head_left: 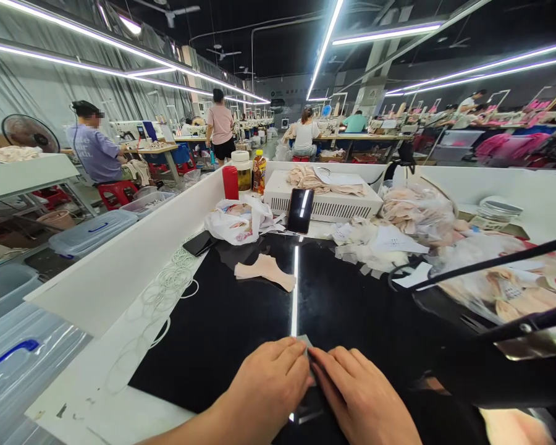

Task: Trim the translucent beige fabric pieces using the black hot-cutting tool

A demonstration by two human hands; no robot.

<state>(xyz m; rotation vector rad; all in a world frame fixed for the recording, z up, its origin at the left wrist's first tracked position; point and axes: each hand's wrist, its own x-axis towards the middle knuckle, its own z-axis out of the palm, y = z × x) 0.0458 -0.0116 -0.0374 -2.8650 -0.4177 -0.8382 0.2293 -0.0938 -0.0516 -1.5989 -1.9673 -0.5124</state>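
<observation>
My left hand (278, 374) and my right hand (352, 386) meet low in the middle of the head view, over a glossy black board (222, 346). Between their fingertips is a small greyish translucent piece (304, 340), mostly covered by the fingers; its kind is unclear. Both hands have their fingers pressed together on it. Farther up the board, apart from the hands, lies a beige cut fabric piece (265, 271) with a narrow middle and wider ends.
White cord loops (160, 296) lie along the left edge. At the back stand a phone (300, 210), a white vented box (324, 201) and a plastic bag (238, 219). Bagged beige fabric (417, 213) fills the right side, where a black machine arm (514, 346) reaches in. Co-workers sit beyond.
</observation>
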